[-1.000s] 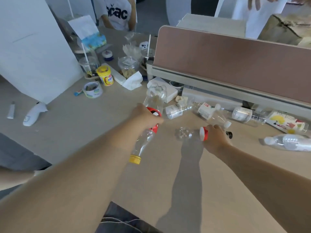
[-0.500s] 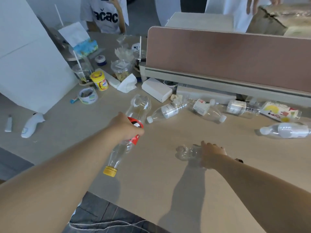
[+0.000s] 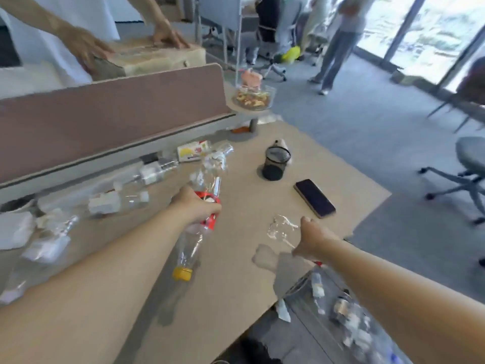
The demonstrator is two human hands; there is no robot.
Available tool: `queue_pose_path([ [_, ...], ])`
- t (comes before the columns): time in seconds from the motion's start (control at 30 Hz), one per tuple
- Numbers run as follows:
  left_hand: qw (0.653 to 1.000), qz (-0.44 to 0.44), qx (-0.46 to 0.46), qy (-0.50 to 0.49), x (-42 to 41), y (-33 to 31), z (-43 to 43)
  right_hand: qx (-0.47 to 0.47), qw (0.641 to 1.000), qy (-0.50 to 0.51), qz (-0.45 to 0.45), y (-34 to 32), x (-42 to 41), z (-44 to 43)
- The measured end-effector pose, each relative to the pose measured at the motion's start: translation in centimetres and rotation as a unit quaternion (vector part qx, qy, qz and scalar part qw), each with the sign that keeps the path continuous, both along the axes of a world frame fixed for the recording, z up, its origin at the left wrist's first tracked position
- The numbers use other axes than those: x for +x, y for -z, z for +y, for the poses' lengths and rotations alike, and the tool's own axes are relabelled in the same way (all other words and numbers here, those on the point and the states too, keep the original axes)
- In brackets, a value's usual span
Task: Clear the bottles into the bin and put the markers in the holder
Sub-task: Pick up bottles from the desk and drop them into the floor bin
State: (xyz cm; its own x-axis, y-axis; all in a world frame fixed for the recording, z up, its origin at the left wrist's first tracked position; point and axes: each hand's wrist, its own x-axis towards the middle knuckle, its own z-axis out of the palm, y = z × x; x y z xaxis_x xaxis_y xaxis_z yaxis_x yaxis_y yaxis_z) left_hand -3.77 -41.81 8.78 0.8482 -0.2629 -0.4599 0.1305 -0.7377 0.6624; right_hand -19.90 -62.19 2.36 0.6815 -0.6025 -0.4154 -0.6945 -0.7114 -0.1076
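Left hand: the left hand (image 3: 195, 206) reaches forward over the desk (image 3: 236, 271) on a nearly straight arm, fingers wrapped round the middle of a clear bottle with a red label (image 3: 202, 219).
Held bottle: it slants with its yellow cap (image 3: 182, 273) toward the camera and low, its base pointing away and up; it looks empty.
Right hand: the right hand (image 3: 313, 240) stretches out near the desk's right edge, knuckles up, closed round one end of a crumpled clear bottle (image 3: 282, 228) that sticks out to its left.
Bin: a bin (image 3: 349, 319) sits below the desk's near right corner, under the right forearm; bottles lie inside it, blurred.
Holder: a black mesh pen holder (image 3: 275, 164) stands upright on the desk beyond both hands, well apart from them; whether it holds anything cannot be told.
Other bottles: several clear bottles lie on their sides along the foot of the brown partition (image 3: 110, 111), among them one with a white label (image 3: 118, 200) and one with a yellow-and-white label (image 3: 194, 151).
Phone: a dark smartphone (image 3: 314, 198) lies flat, screen up, between the holder and the right hand.
Writing: the labels are too blurred to read; the red one shows only a white patch.
Markers: none can be made out.
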Motion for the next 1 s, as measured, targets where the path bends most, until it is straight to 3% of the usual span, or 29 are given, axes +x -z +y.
queue_pose_path([
  [0.2, 0.978, 0.013, -0.035, 0.206, -12.4, 2.0, -15.9, 0.024, 0.968, 0.25, 0.031, -0.8, -20.9, -7.3],
  [0.37, 0.934, 0.011, -0.034, 0.356, -25.1, 2.4, -26.8, 0.05, 0.904, 0.426, 0.004, -1.1, -35.9, -10.0],
  [0.43, 0.918, 0.053, -0.049, 0.391, -30.3, 3.1, -30.8, 0.063, 0.871, 0.487, -0.015, -0.2, -40.8, -10.8],
  [0.6, 0.908, 0.118, -0.041, 0.4, -42.3, 8.0, -39.2, 0.105, 0.761, 0.632, -0.1, 4.2, -51.1, -15.1],
  [0.73, 0.913, 0.189, 0.054, 0.357, -48.6, 14.1, -43.2, 0.162, 0.698, 0.687, -0.123, 8.3, -56.5, -19.8],
  [0.83, 0.905, 0.214, 0.105, 0.352, -52.2, 17.5, -45.9, 0.19, 0.682, 0.696, -0.119, 11.4, -59.2, -23.1],
  [1.0, 0.907, 0.182, 0.122, 0.36, -55.9, 21.4, -50.7, 0.214, 0.7, 0.675, -0.097, 14.8, -61.8, -27.9],
])
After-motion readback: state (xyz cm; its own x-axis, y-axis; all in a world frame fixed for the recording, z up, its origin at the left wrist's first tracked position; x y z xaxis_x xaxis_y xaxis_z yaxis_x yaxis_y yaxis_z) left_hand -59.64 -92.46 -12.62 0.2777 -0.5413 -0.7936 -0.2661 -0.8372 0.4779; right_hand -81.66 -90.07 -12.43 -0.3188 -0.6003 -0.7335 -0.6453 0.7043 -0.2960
